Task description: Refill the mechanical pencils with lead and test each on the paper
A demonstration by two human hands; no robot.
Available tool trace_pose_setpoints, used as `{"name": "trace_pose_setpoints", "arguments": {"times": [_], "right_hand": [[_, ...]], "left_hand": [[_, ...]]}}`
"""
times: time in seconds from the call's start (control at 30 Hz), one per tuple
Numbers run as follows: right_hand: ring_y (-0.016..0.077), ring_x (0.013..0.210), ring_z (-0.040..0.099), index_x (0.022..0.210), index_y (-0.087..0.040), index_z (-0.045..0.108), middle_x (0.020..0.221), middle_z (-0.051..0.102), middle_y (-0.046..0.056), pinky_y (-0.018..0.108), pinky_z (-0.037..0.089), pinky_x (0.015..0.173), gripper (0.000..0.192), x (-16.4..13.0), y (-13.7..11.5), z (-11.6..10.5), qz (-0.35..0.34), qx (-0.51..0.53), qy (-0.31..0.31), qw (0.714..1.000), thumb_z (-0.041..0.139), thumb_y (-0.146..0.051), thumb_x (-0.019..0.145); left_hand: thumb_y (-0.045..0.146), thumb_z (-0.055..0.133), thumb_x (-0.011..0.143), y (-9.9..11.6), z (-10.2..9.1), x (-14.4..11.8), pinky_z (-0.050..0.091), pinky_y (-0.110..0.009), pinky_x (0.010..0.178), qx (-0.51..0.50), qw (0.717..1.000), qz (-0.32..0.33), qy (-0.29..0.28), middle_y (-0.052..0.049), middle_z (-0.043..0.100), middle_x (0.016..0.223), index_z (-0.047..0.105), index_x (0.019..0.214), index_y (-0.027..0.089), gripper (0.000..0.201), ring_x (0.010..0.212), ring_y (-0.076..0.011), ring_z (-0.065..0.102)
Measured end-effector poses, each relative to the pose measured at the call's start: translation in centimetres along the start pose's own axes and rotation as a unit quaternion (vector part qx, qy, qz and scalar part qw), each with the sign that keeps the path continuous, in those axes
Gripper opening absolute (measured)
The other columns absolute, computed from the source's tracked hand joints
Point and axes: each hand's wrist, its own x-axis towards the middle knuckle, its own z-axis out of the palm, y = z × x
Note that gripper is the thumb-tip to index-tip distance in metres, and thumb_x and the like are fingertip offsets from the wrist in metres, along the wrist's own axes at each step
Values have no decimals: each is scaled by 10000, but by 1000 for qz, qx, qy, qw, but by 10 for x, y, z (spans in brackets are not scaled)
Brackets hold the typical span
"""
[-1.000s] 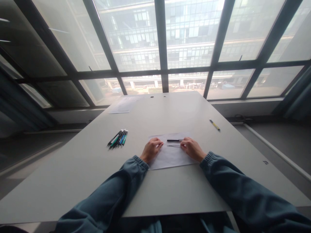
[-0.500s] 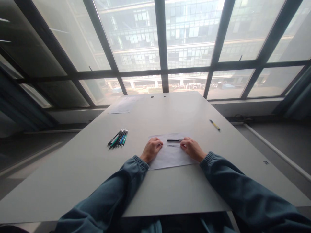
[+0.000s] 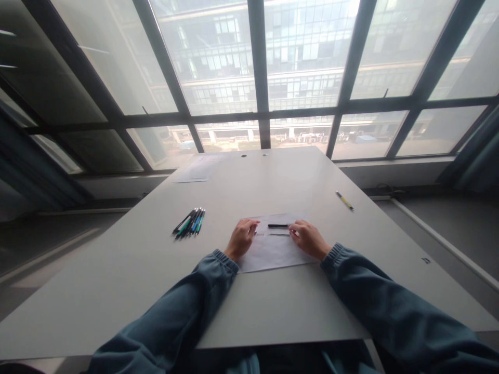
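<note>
A white sheet of paper [image 3: 273, 257] lies before me, with a black pen barrel [image 3: 277, 226] on it. Below the barrel and parallel to it is a thin pen refill [image 3: 277, 234]. My right hand [image 3: 307, 239] rests at their right ends, its thumb and fingertips closed at the end of the refill; the fingers hide that end. On the paper's left side, my left hand [image 3: 241, 239] has its fingers apart and holds nothing. Just beside its fingertips lies a tiny slim piece [image 3: 259, 234], perhaps a spring, too small to make out.
Several pens [image 3: 189, 223] lie in a bunch to the left on the white table [image 3: 273, 306]. A yellow pen [image 3: 344, 200] is near the right edge. Another paper sheet [image 3: 197, 169] lies at the far left, before the large windows.
My left hand has let go of the tiny slim piece, which now lies on the paper, and its fingers have opened. My right hand has hardly moved.
</note>
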Motion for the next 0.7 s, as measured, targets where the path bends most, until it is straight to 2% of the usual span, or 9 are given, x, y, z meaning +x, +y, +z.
{"name": "trace_pose_setpoints", "arguments": {"times": [0.4, 0.5, 0.6, 0.7], "right_hand": [[193, 845, 573, 858, -197, 660, 848, 650, 55, 284, 426, 773, 171, 1, -2, -4, 0, 19, 97, 995, 518, -169, 949], [189, 846, 578, 865, -203, 663, 856, 654, 51, 276, 429, 761, 169, 1, -1, -2, -5, 26, 84, 996, 520, -169, 948], [183, 861, 585, 872, -207, 671, 872, 659, 47, 267, 434, 758, 160, 1, 1, 0, -9, 30, 60, 998, 533, -169, 944], [183, 886, 590, 899, -208, 681, 896, 660, 46, 270, 441, 779, 133, 0, 2, 2, -14, 33, 39, 999, 557, -185, 939]], "left_hand": [[326, 388, 1023, 4, -3, 1, 456, -380, 899, -4, 1000, -13, 22, -57, 707, 938, 690, 972, 193, 334, 934, -216, 615], [302, 449, 995, 2, -2, 1, 460, -387, 916, 5, 1000, -10, 12, -63, 705, 962, 691, 973, 194, 265, 967, -225, 612], [302, 585, 925, 1, 0, 0, 460, -401, 936, 28, 999, -1, -24, -68, 696, 1000, 700, 993, 199, 169, 1014, -244, 599], [328, 668, 870, 2, 0, -1, 451, -417, 950, 43, 998, -3, -45, -72, 686, 1036, 718, 1002, 212, 183, 1044, -256, 589]]}}
